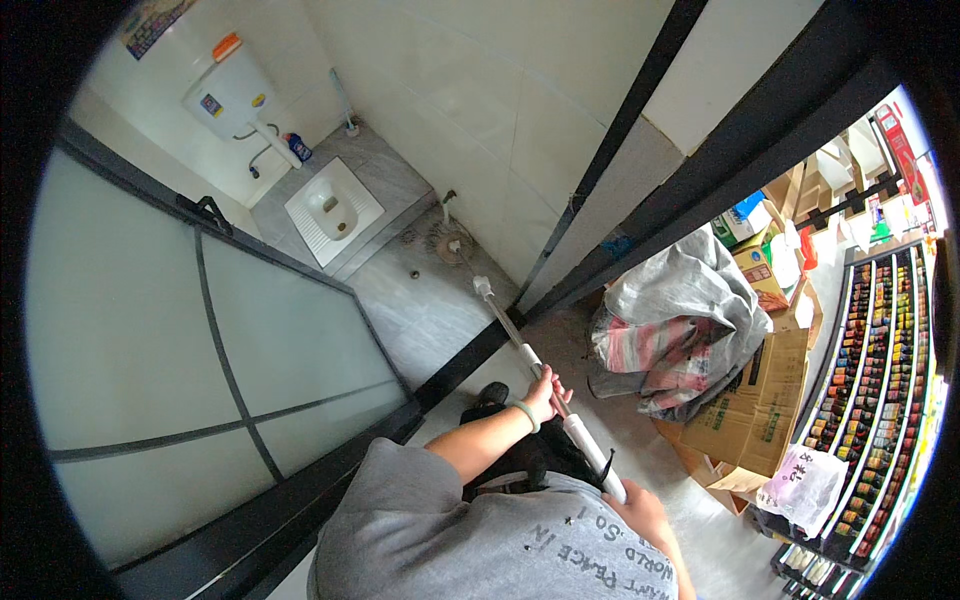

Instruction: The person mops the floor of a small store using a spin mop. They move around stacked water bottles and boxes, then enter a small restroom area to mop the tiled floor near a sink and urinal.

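Note:
A long mop (508, 324) with a metal pole and white sleeves slants from my body towards a small washroom. Around its metal pole, about midway, my left hand (546, 393) is closed, with a pale bangle on the wrist. Near the pole's white lower end, my right hand (637, 510) grips it beside my shirt. The mop's far end (454, 249) rests at the corner of the grey tiled floor, where the dark, stringy head spreads out. Behind it, a white squat toilet (334, 212) is set in a raised tiled step.
A frosted glass door (300, 330) stands at the left. Beyond the doorway's black threshold (465, 363) are a toilet brush (351, 126) and a wall cistern (229, 91). On the right lie a grey woven sack (675, 292), cardboard boxes (757, 405) and shelves of bottles (862, 390).

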`<state>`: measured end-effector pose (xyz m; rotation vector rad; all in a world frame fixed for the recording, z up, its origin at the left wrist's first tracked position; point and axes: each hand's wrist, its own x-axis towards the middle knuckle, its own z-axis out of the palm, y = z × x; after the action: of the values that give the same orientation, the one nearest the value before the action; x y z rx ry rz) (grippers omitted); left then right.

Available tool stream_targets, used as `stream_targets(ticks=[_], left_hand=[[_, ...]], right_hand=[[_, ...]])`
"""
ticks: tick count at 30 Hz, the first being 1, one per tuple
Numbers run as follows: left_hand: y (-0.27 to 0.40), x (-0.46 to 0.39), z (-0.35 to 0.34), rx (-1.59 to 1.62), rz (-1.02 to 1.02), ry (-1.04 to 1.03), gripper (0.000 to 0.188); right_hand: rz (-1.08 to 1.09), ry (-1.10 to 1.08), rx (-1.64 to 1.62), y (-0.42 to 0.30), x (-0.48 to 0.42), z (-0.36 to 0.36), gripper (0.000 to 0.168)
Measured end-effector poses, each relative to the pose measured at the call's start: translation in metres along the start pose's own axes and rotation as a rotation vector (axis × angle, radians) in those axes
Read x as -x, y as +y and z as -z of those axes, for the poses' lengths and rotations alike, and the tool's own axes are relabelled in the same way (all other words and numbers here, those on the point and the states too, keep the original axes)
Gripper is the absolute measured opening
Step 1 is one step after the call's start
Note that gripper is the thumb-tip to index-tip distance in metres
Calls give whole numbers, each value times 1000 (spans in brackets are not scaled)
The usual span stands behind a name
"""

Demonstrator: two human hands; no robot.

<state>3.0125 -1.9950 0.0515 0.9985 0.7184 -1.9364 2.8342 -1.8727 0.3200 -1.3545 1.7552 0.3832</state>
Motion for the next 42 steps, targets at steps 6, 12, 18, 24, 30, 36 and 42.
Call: stream_targets(ticks=[6, 12, 18, 24, 30, 36, 42], left_hand=[[-9, 7, -20, -135, 56, 78, 47], [0, -19, -66, -206, -147, 219, 58], [1, 2, -54, -239, -51, 133, 50], [16, -12, -66, -310, -108, 140, 58], [14, -3, -33, -295, -48, 150, 54], [30, -8, -63, -264, -199, 66, 50], [47, -8, -25, -527, 32, 198, 51]], right_hand=[[18, 80, 76, -29, 22, 31, 45], [180, 205, 35, -28, 12, 70, 32], [163, 213, 229, -37, 8, 45, 39], [208, 186, -30, -39, 16, 69, 42], [242, 211, 301, -49, 14, 36, 49], [345, 219, 45, -49, 5, 73, 45], [210, 58, 129, -47, -14, 11, 45]])
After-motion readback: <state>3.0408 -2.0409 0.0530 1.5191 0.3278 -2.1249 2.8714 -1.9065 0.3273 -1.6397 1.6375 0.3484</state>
